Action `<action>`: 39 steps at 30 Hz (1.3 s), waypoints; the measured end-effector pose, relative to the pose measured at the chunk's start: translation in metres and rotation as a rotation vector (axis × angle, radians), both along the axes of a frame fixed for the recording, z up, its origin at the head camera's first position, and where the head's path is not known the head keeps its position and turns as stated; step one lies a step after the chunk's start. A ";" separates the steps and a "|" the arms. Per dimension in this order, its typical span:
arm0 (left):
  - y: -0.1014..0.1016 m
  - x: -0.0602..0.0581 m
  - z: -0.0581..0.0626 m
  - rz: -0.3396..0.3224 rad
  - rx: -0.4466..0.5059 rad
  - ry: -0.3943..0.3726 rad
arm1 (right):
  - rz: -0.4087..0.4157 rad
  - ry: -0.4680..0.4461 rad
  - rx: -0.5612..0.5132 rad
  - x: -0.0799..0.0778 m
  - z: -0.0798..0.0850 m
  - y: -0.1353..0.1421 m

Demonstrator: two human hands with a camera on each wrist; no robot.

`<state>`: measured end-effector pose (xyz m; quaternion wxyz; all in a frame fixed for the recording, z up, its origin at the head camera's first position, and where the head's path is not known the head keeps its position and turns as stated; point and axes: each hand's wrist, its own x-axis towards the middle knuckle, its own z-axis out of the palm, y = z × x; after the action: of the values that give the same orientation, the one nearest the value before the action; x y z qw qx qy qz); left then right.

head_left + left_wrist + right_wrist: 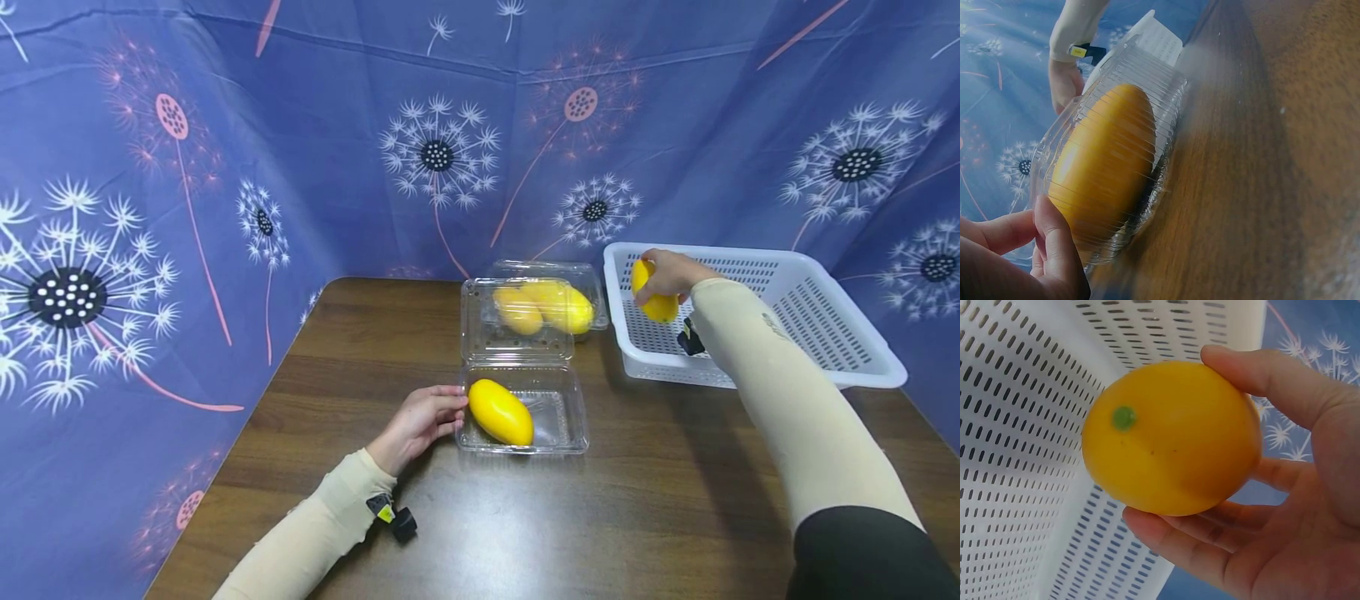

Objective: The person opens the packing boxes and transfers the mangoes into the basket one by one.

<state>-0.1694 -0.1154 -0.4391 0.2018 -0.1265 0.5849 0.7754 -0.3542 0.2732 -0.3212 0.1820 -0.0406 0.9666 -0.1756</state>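
My right hand [669,275] grips a yellow mango [660,307] over the white basket [825,333]. In the right wrist view, thumb and fingers wrap round the mango [1166,440], its green stem spot showing. On the table, a clear plastic clamshell box [558,417] stands with its lid [480,342] raised. Another yellow mango [501,412] lies inside it, on the left. At the box's left edge, my left hand [427,419] pinches the rim between thumb and fingers, as the left wrist view shows close up beside the mango [1107,156].
Behind the raised lid sits a second clear box [592,287] with yellow fruits [573,308] in it. The basket stands to its right, close beside it. A blue dandelion-print cloth [315,150] hangs along the back and left of the wooden table [360,333].
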 end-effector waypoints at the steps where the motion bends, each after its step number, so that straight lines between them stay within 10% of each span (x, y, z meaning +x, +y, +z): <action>1: 0.000 0.000 0.000 0.000 0.000 0.000 | -0.005 -0.002 0.008 -0.001 -0.001 0.000; 18: 0.000 0.001 -0.002 -0.006 -0.011 0.004 | -0.032 -0.149 -0.003 -0.018 -0.019 0.001; 39: -0.001 -0.001 -0.001 -0.008 -0.031 0.000 | -0.105 -0.091 0.043 -0.025 -0.048 -0.013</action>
<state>-0.1703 -0.1161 -0.4398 0.2030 -0.1271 0.5973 0.7654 -0.3795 0.2601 -0.3694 0.2171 0.0222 0.9618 -0.1656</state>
